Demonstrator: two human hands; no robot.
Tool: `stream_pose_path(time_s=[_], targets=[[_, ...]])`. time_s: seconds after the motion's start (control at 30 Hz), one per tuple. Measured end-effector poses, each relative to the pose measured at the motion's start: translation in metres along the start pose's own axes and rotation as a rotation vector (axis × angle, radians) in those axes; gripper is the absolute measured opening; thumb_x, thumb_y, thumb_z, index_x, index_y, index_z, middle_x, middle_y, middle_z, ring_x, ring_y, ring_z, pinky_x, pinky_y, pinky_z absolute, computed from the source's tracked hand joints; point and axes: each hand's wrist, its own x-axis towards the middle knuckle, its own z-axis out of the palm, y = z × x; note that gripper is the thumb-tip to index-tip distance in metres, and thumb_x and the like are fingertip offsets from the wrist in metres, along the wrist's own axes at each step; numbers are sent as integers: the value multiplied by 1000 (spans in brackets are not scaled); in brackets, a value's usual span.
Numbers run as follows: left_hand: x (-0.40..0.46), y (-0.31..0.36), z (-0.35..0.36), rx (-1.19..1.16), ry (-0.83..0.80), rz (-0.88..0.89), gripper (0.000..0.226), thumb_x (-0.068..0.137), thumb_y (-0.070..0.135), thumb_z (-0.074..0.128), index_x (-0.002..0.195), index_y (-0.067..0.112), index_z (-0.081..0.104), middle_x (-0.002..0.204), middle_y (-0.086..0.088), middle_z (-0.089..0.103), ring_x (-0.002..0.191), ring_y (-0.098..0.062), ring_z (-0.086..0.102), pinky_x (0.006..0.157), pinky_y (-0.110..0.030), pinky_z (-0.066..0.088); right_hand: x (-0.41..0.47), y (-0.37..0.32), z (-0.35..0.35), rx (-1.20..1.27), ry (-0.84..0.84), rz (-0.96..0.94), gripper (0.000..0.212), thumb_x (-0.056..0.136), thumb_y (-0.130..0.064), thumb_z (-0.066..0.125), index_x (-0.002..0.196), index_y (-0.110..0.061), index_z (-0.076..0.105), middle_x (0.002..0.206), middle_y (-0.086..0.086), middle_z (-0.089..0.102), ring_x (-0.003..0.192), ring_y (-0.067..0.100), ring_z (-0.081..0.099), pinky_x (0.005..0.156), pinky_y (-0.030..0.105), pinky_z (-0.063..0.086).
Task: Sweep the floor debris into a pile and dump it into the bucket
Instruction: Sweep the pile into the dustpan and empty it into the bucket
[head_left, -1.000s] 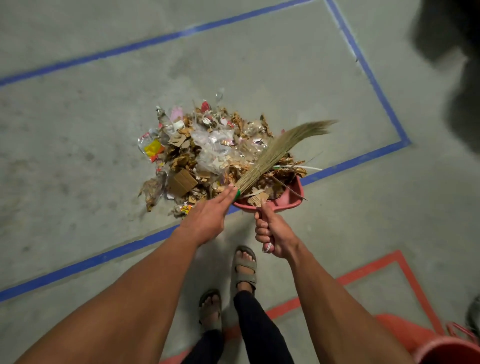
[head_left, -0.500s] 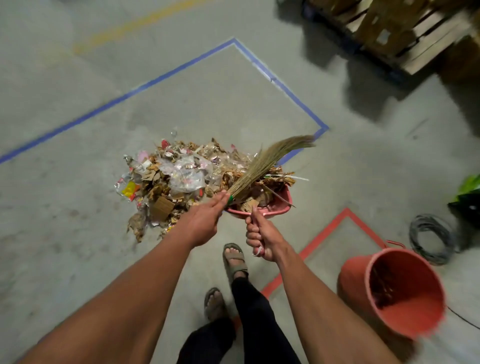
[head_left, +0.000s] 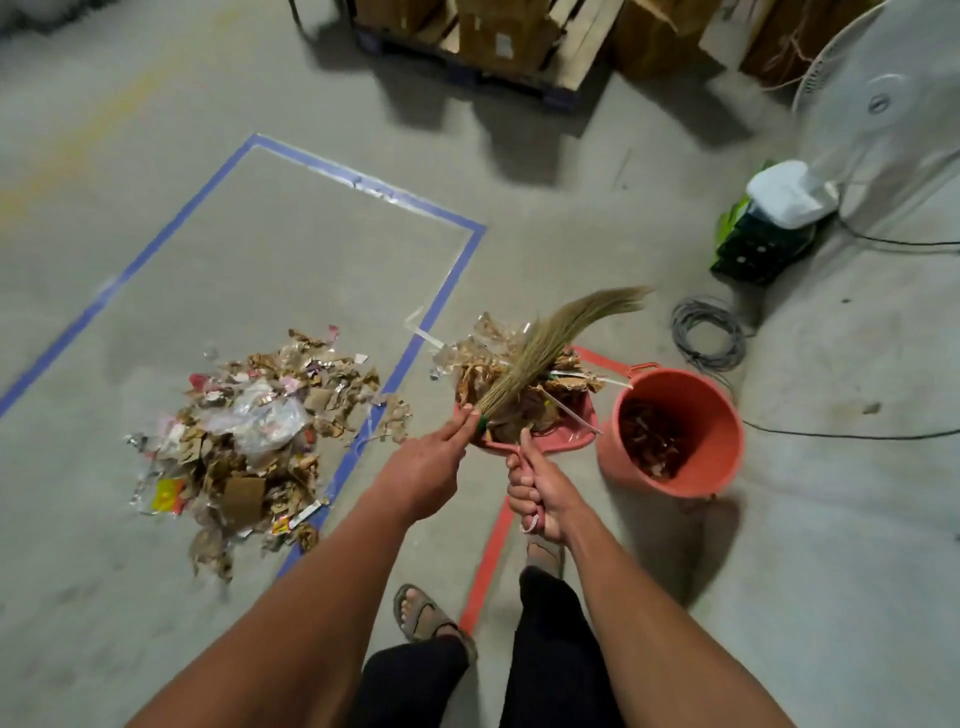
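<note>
Debris (head_left: 519, 364) heaped on pink dustpan (head_left: 576, 426), held off floor just left of bucket (head_left: 675, 431). Right hand (head_left: 537, 493) grips pan handle; left hand (head_left: 428, 467) grips broom (head_left: 540, 353), bristles pinning load. Rec: keep pan level, bring lip over bucket rim, then tip slowly. Main pile (head_left: 249, 441) remains on floor.

concrete floor (head_left: 831, 545), blue tape (head_left: 130, 270), pallet (head_left: 519, 47)

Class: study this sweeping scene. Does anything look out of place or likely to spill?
Yes. The dustpan is overfilled: debris and thin sticks overhang its edges, pinned only by the broom. Its load has not reached the bucket, so scraps could drop.
</note>
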Motion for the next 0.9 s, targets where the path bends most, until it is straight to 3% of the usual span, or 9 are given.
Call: stream_pose_path(time_s=[0.47,0.53,0.63,0.8,0.9], targets=[[172,207,80,131,-203,284,70,109,20,36,164,41,0,172,14,6,110,-35,66,87,-47,57,-33,-77,-242,264,214,-63,49,93,-64,63,81,-17,56,56,-6,27,37,6,23,38,23,18],[196,227,100,141,-234,309,69,109,19,36,165,40,0,173,12,8,115,-35,64,88,-46,57,-28,-81,-273,305,247,-50,49,93,-64,64,79,-17,57,57,-6,28,38,6,24,35,22,21],[231,249,136,136,-292,342,68,110,20,36,165,38,1,173,12,8,127,-34,60,96,-45,56,-11,-78,-320,344,291,-25,49,92,-64,65,83,-17,58,58,-6,31,38,6,27,35,21,27],[283,261,199,167,-364,385,68,110,19,34,165,38,0,173,12,6,109,-32,67,88,-42,59,30,-68,-378,400,319,22,49,94,-66,60,84,-18,55,57,-8,31,40,5,24,37,20,20],[311,260,233,156,-396,380,66,110,21,33,165,39,0,173,14,6,110,-33,66,88,-43,59,58,-65,-406,404,335,51,49,94,-67,59,84,-19,55,56,-9,31,40,5,23,35,20,21]])
